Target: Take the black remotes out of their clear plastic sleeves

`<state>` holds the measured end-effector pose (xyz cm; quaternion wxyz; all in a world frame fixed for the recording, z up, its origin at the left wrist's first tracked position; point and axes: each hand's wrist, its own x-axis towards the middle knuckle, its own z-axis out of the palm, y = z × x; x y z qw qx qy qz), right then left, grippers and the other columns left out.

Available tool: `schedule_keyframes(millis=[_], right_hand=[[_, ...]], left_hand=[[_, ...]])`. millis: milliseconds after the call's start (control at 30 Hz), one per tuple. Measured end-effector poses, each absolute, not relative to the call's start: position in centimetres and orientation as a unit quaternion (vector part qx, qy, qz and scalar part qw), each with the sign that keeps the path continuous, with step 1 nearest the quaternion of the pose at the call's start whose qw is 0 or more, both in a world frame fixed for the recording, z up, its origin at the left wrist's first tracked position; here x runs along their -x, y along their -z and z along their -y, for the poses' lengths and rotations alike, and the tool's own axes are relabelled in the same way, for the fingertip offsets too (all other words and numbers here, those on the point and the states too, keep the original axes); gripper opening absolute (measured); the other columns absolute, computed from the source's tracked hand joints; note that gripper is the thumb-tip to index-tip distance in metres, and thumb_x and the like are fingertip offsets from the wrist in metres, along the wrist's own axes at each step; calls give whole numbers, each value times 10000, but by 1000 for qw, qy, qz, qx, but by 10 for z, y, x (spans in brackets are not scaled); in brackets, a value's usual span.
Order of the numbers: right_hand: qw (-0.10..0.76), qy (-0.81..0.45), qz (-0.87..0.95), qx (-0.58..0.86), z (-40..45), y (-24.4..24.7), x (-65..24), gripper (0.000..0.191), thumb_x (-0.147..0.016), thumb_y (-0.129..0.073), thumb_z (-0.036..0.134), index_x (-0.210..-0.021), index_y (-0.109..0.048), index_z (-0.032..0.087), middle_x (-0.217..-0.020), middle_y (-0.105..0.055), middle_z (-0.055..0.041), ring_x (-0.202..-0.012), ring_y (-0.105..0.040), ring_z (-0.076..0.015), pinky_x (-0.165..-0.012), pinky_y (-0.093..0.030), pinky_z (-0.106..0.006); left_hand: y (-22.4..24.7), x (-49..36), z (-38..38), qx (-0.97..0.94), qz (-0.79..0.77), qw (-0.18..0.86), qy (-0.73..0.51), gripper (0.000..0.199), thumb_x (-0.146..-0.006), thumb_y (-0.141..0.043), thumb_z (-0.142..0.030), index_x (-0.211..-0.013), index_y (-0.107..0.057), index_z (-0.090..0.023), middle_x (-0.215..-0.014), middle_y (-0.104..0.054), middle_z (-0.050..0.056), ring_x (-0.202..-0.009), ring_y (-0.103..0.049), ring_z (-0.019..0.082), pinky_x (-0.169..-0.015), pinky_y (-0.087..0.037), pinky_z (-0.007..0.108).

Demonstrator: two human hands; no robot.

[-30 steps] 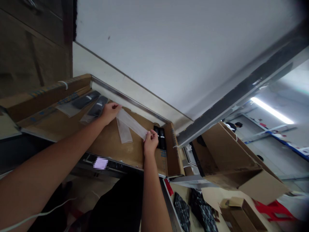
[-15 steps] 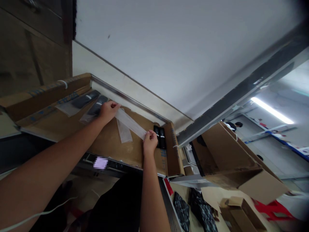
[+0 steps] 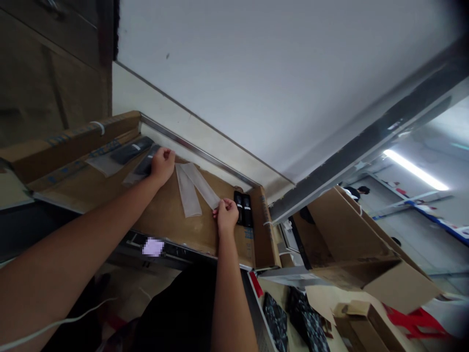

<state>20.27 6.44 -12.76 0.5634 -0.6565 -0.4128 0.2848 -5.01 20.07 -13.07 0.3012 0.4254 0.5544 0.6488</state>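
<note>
My right hand [image 3: 227, 215] pinches the near end of a narrow translucent plastic bag [image 3: 202, 185], which slants up and left across the cardboard. A second flat translucent bag [image 3: 188, 194] lies beside it, their far ends overlapping. My left hand [image 3: 163, 166], fingers curled together, is apart from both bags with nothing seen in it. It hovers by a black item in a clear bag [image 3: 144, 164], partly covering it. Farther left lies another bagged black item [image 3: 128, 150] with a white band. Right of my right hand, two black items with white bands [image 3: 243, 209] stand side by side.
A cardboard liner with raised sides [image 3: 262, 230] covers the worktop. Behind it rises a pale panel [image 3: 234, 88]. At right are a large open carton [image 3: 348, 230], a smaller box [image 3: 366, 322] and black patterned bags [image 3: 276, 318]. A person [image 3: 357, 191] is far off.
My left hand has let go of the far end of the bag and moved slightly left. The bag now lies lower beside the other one, with my right hand still on it.
</note>
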Motion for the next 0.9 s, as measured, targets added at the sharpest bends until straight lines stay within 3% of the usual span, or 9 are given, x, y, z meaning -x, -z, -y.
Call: schedule_keyframes(millis=[267, 433, 500, 567, 667, 800, 900], right_hand=[[478, -377, 529, 591, -49, 114, -190, 398, -745, -683, 505, -952, -666, 166, -627, -670, 9, -423, -433, -97, -410, -328, -219], [521, -335, 527, 582, -47, 112, -191, 385, -785, -658, 552, -802, -670, 167, -522, -473, 61, -480, -395, -105, -475, -313, -231], [535, -318, 522, 584, -49, 113, -192, 389, -789, -654, 556, -773, -662, 167, -534, -432, 64, -503, -368, -104, -488, -301, -234], [534, -308, 527, 585, -52, 116, -192, 385, -798, -646, 551, -754, -652, 168, -551, -416, 63, -519, -351, -104, -500, -291, -237], [525, -289, 541, 589, -55, 119, -192, 380, -813, -625, 543, -720, -633, 174, -567, -406, 58, -540, -347, -107, -518, -285, -243], [487, -251, 571, 612, -51, 120, -191, 387, -864, -586, 534, -781, -677, 167, -571, -433, 48, -556, -393, -129, -539, -336, -253], [432, -148, 657, 599, -43, 114, -187, 386, -938, -566, 467, -1084, -749, 159, -810, -648, -41, -785, -585, -190, -756, -482, -298]], left_hand=[[125, 48, -191, -469, -562, 255, -632, 146, -904, -521, -316, -863, -602, -202, -818, -652, 37, -782, -598, 186, -741, -458, 280], [121, 48, -184, -514, -570, 216, -603, 199, -917, -497, -331, -902, -637, -191, -836, -661, 54, -804, -608, 202, -787, -484, 308], [119, 46, -178, -590, -537, 176, -577, 251, -927, -485, -343, -972, -674, -184, -951, -694, 82, -919, -635, 224, -900, -493, 344], [119, 42, -171, -695, -479, 136, -519, 331, -932, -485, -351, -1120, -696, -180, -1215, -684, 121, -1181, -601, 263, -1079, -425, 400], [124, 35, -161, -811, -449, 107, -360, 493, -956, -475, -404, -1375, -626, -193, -1570, -464, 142, -1499, -334, 327, -1237, -191, 527], [128, 29, -154, -842, -494, 99, -193, 702, -938, -514, -560, -1524, -498, -173, -1651, -316, 198, -1546, -228, 388, -1226, -69, 620], [125, 28, -151, -843, -506, 97, -158, 807, -924, -504, -638, -1571, -429, -163, -1661, -280, 212, -1552, -207, 403, -1223, -50, 623]])
